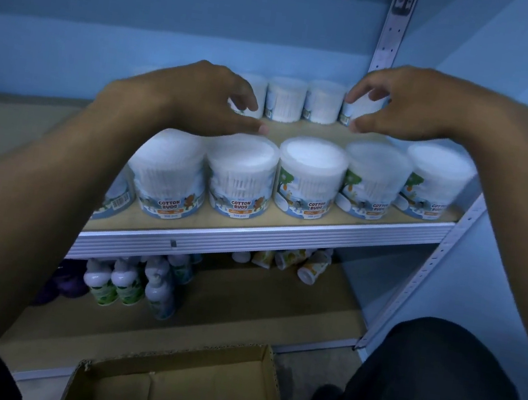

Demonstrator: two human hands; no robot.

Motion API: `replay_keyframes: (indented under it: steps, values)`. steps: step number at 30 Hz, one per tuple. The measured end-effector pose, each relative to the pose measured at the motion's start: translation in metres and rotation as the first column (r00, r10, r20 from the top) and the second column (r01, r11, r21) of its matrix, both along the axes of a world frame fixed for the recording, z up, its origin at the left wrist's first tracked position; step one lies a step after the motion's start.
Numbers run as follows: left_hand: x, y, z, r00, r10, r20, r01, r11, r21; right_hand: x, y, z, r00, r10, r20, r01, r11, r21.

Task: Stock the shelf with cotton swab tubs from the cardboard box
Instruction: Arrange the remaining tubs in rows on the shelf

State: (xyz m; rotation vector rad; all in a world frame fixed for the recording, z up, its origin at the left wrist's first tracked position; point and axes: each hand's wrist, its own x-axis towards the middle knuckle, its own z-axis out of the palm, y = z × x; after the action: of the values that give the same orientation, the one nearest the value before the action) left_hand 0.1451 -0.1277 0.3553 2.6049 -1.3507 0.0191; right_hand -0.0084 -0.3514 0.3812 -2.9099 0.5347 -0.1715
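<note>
Above, I saw round clear-plastic cotton swab tubs (310,179) lining the pale wooden shelf (286,227); left hand (199,97) and right hand (420,106) hovered, fingers spread, empty, at twelve o'clock.

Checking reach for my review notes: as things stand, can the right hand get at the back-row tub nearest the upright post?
Probably yes. The right hand hovers open just in front of that back-row tub, above the front row of tubs, with nothing between fingers and tub.
</note>
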Motion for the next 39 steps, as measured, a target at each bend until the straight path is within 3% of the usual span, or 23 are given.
replay_keyframes:
  steps: [12,24,39]
  values:
    - [0.028,-0.076,0.022,1.0,0.009,-0.026,-0.005,0.991,0.137,0.029,-0.055,0.017,0.979,-0.1,-0.176,0.07,0.983,-0.169]
    - [0.068,-0.157,0.014,0.998,-0.062,0.018,0.058,0.985,0.159,0.078,-0.13,0.011,0.962,-0.184,-0.202,0.153,0.975,-0.16]
    - [0.158,-0.248,0.003,0.994,-0.06,0.086,0.039,0.973,0.225,0.173,-0.202,-0.007,0.955,-0.147,-0.257,0.104,0.979,-0.174]
